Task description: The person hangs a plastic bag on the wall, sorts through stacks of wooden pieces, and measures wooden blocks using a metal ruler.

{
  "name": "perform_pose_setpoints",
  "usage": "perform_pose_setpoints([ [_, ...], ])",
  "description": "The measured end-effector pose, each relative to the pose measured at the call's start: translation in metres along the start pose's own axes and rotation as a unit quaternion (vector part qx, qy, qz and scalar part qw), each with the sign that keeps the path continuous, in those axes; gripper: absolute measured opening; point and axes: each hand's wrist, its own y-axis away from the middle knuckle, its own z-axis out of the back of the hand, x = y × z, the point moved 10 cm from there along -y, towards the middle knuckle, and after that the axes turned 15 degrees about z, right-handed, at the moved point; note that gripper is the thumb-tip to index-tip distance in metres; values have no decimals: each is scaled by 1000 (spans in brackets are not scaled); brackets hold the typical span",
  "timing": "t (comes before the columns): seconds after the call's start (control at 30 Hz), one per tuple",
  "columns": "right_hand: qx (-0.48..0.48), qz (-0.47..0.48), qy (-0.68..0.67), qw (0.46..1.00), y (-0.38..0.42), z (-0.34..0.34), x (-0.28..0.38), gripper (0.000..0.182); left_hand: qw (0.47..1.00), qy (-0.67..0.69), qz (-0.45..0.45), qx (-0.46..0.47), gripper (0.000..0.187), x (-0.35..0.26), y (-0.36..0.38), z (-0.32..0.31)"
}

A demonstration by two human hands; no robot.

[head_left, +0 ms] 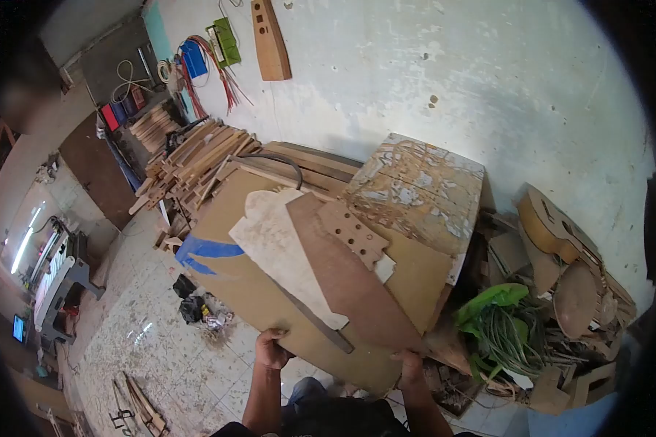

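Observation:
A large flat brown board, which may be cardboard or thin MDF, spreads out in front of me. My left hand is closed on its near edge, thumb on top. My right hand grips the same edge farther right, close to the tip of a reddish-brown wooden panel. That panel lies on the board beside a pale wooden piece with a narrow dark strip partly under it. A small wooden plate with round holes rests on the panel. Blue tape sticks to the board's left corner.
Behind the board are stacked wood strips and a stained, patchy panel against the wall. At right lie a guitar body, green-wrapped wire and wood scraps. Black bags and clamps are on the littered floor.

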Motion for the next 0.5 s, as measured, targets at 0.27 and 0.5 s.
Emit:
perform_pose_setpoints([
  [0.27,63,-65,-16,996,-64,-126,-64,42,982,104,-150,45,55,-117,-12,52],
  [0.5,238,-73,-15,968,-108,-263,-93,61,977,77,-165,106,55,-253,-64,87],
])
